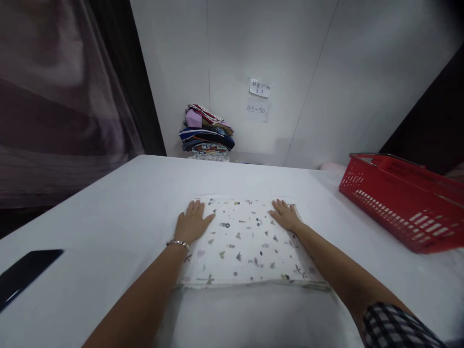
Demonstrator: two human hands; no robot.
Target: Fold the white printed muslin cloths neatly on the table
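Observation:
A white cloth (242,241) with small printed figures lies folded in a flat rectangle on the white table (108,217). Its near edge shows more than one layer. My left hand (191,222) rests flat on the cloth's far left corner, fingers spread, a bracelet at the wrist. On the far right corner lies my right hand (285,215), also flat with its fingers apart. Neither hand grasps anything. A black-and-white checked sleeve (395,326) covers part of my right arm.
A red plastic basket (402,200) stands on the table's right side. At the left edge lies a dark flat object (27,273). Behind the table rises a stack of folded fabrics (207,130) against the wall. Paper notes (259,88) hang above. A patterned curtain (61,106) hangs at left.

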